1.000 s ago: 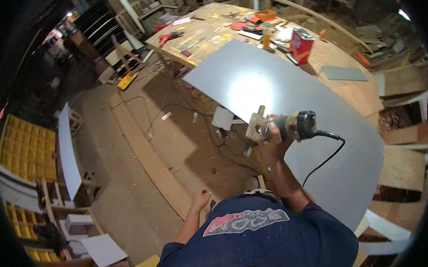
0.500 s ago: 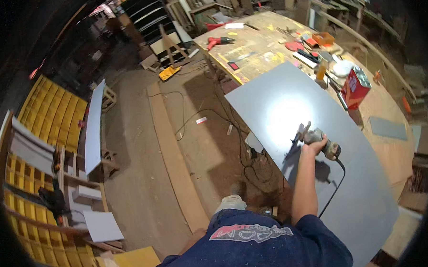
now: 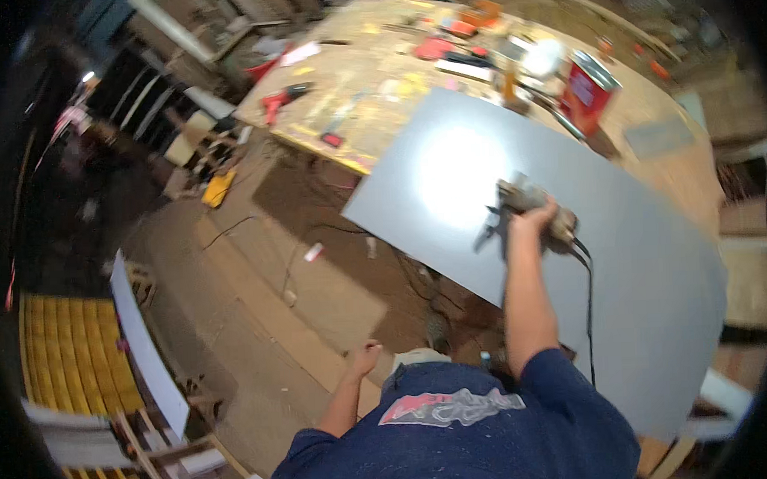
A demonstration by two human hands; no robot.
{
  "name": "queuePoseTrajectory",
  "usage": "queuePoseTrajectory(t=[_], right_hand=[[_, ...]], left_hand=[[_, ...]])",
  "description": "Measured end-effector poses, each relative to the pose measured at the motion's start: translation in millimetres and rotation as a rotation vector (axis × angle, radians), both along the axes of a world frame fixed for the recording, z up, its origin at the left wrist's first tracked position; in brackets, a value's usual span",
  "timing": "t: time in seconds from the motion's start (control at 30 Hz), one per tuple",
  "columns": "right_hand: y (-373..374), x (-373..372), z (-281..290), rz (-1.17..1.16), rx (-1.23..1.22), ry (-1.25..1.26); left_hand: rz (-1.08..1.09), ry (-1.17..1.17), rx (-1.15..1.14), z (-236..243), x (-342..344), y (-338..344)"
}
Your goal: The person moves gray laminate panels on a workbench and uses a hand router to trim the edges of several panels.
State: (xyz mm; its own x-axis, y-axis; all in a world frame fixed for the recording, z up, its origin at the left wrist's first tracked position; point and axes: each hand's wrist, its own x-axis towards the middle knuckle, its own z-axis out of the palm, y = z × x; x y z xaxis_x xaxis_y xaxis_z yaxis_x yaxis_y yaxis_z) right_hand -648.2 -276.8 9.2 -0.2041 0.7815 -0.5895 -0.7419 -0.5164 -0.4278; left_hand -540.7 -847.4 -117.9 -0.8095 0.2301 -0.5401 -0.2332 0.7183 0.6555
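My right hand (image 3: 530, 220) is wrapped round the body of a corded trim router (image 3: 561, 228), held just over a large grey sheet (image 3: 643, 305). The tool's metal base and guide end points away to the left, smeared by motion. From its rear a black cord (image 3: 590, 316) runs back toward my right side. The sheet lies on the workbench with its left edge jutting past the bench, and a bright glare sits on its far part. My left hand (image 3: 365, 357) hangs low by my left hip, fingers curled, with nothing seen in it.
On the wooden workbench (image 3: 350, 65) are a red heat gun or drill (image 3: 273, 106), a red can (image 3: 586, 94), an amber bottle (image 3: 510, 87) and orange boxes. Cables trail across the floor at left. A white panel (image 3: 144, 335) leans near yellow slatted frames (image 3: 76, 351).
The view has swung to the right, so the bench and sheet appear further left. My left hand has come into view by my hip. The right hand keeps its grip on the trim router.
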Motion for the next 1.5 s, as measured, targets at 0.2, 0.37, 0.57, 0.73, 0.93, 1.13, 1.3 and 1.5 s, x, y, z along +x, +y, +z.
queuePoseTrajectory(t=[0.2, 0.37, 0.57, 0.73, 0.93, 1.13, 1.3, 1.5], right_hand=[[-17.5, 39.8, -16.3, 0.462, 0.001, 0.035], [-4.2, 186.1, -27.6, 0.914, 0.782, -0.995], [-44.4, 409.0, -3.3, 0.527, 1.329, -2.329], [-65.9, 431.6, 80.4, 1.395, 0.776, -2.104], [-39.3, 463.2, -44.6, 1.132, 1.165, -1.782], [-84.2, 391.2, -47.9, 1.092, 1.030, -1.127], [-100.1, 364.8, -40.0, 1.149, 1.323, -0.947], [-83.3, 412.7, 2.9, 0.942, 1.366, -0.984]], left_hand=[[-0.287, 0.164, -0.088, -8.2, -34.9, -9.4], [-0.312, 0.101, -0.064, -24.9, -24.8, 11.7], [-0.333, 0.090, -0.111, -41.9, -1.4, 21.4], [-0.424, 0.127, -0.109, 0.7, 27.9, 80.2], [-0.554, 0.139, -0.087, 30.7, 87.3, 132.6], [-0.582, 0.137, -0.029, 66.6, 153.9, 163.9], [-0.619, 0.085, -0.004, 103.9, 191.1, 165.2], [-0.512, 0.189, 0.172, 86.4, 197.2, 154.6]])
